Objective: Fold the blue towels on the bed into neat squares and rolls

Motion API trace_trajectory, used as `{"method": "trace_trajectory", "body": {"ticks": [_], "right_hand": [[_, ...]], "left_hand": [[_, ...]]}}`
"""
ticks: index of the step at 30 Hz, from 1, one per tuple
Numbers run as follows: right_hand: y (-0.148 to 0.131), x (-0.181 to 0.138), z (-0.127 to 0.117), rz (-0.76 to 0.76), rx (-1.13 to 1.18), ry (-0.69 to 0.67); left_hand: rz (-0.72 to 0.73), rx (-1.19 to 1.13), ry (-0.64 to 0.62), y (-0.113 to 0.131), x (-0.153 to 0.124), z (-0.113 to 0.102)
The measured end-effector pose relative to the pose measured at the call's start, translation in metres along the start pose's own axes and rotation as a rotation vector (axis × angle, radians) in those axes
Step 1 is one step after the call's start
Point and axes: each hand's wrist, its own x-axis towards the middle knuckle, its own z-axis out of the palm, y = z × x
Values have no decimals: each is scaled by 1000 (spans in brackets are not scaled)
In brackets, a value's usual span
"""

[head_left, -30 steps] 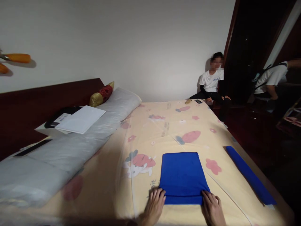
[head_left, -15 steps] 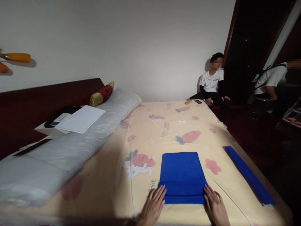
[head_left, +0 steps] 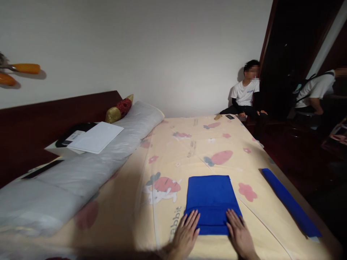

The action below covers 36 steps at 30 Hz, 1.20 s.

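Observation:
A folded blue cloth [head_left: 210, 198] lies flat on the yellow bedsheet [head_left: 189, 151] with cartoon prints, near the bed's front edge. My left hand [head_left: 187, 234] rests open on the cloth's near left corner, fingers stretched forward. My right hand [head_left: 238, 234] lies open and flat on the near right corner. Both palms press down on the cloth's folded near edge. Neither hand holds anything.
A second blue cloth [head_left: 291, 202] lies in a long strip at the bed's right edge. A grey rolled quilt [head_left: 81, 169] runs along the left, bearing white paper [head_left: 96, 137] and a red-gold cushion [head_left: 119, 108]. A person [head_left: 245, 97] sits at the far corner; another person [head_left: 314, 90] stands at the right.
Both hands have slid from the cloth's outer corners inward and forward onto its surface, fingers flattening out. The cloth itself has stayed in place.

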Motion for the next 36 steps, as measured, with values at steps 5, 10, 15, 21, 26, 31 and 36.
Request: {"method": "trace_trajectory", "body": {"ticks": [5, 10, 15, 21, 26, 31, 36], "right_hand": [[32, -15, -7, 124, -97, 63], [-34, 12, 4, -61, 42, -89], [-29, 22, 9, -51, 57, -123], [46, -7, -16, 145, -58, 20], [42, -35, -21, 148, -73, 241], [33, -57, 6, 7, -23, 83], [28, -45, 5, 84, 2, 14]], "left_hand": [[-45, 58, 46, -14, -16, -3], [109, -85, 20, 37, 16, -1], [81, -100, 28, 21, 22, -1], [29, 120, 87, -43, -20, -10], [131, 129, 115, -30, -41, 2], [167, 66, 3, -11, -47, 16], [103, -46, -86, -17, -38, 13]]}}
